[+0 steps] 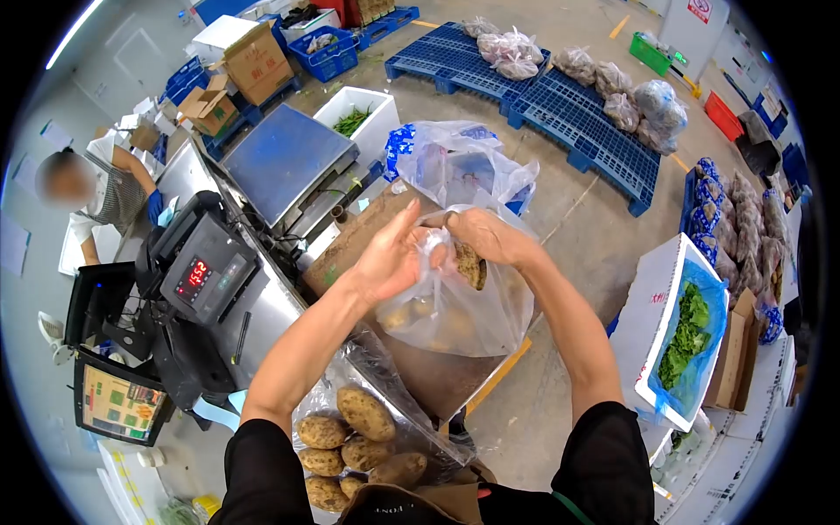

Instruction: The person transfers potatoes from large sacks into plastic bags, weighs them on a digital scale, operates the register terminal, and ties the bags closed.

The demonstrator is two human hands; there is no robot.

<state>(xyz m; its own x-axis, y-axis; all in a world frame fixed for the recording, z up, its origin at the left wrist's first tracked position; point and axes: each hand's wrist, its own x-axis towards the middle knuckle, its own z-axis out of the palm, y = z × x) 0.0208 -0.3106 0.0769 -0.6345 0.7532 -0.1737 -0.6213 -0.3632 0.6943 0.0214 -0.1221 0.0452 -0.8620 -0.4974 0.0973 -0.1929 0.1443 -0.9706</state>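
Note:
A clear plastic bag [464,319] with potatoes inside hangs over the brown board in front of me. One potato [470,265] shows in its mouth. My left hand [392,255] is at the left side of the mouth, palm partly turned up, its fingers closing on the plastic. At the other side, my right hand [486,234] grips the bag's gathered rim with bent fingers. Close to my body, several loose potatoes [366,414] lie on plastic film.
A scale display [210,278] and a screen [120,402] stand left, near a metal weighing platform [287,162]. Another plastic bag [455,166] lies beyond my hands. Blue pallets [577,122] hold bagged goods. A foam box of greens [687,332] stands right. A person [118,179] works at left.

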